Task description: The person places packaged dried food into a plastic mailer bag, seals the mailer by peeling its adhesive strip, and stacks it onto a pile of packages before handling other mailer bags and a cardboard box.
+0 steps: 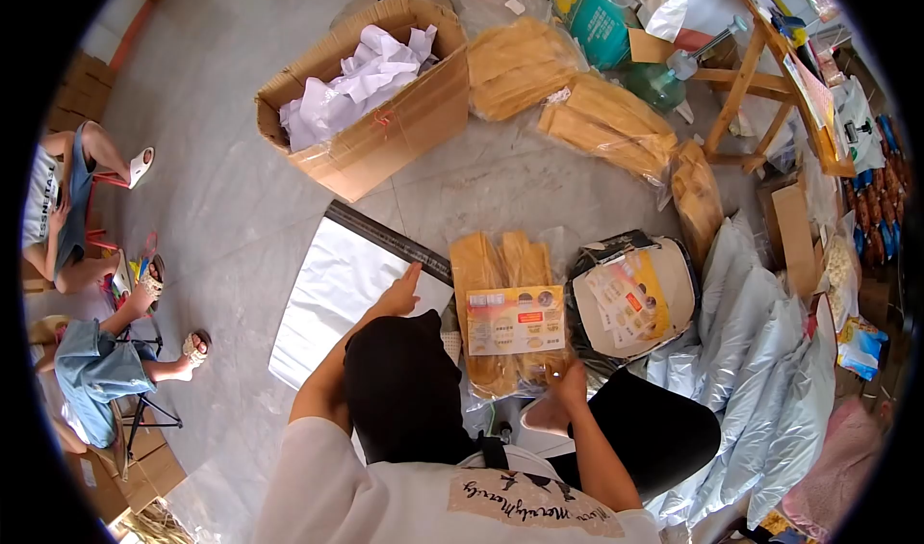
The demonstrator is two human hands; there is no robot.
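Note:
My left hand (398, 297) rests near the dark strip of a white mailing bag (327, 289) that lies flat on the floor. Its fingers are stretched out, with nothing seen in them. My right hand (571, 386) is closed on the lower right corner of a clear plastic bag of dried yellowish sheets (496, 260). Across the front of that bag lies a printed label card (516, 320). Just to its right stands a dark round-edged container (589, 323) holding a pile of similar printed cards (630, 298). My knees hide part of the floor in front of me.
Ahead is a cardboard box (385, 144) with crumpled white paper (356, 87). Clear bags of yellowish sheets (611, 125) lie beyond. Several filled grey mailing bags (760, 371) are stacked on the right, near a wooden stand (736, 91). Two seated people (96, 371) are at the left.

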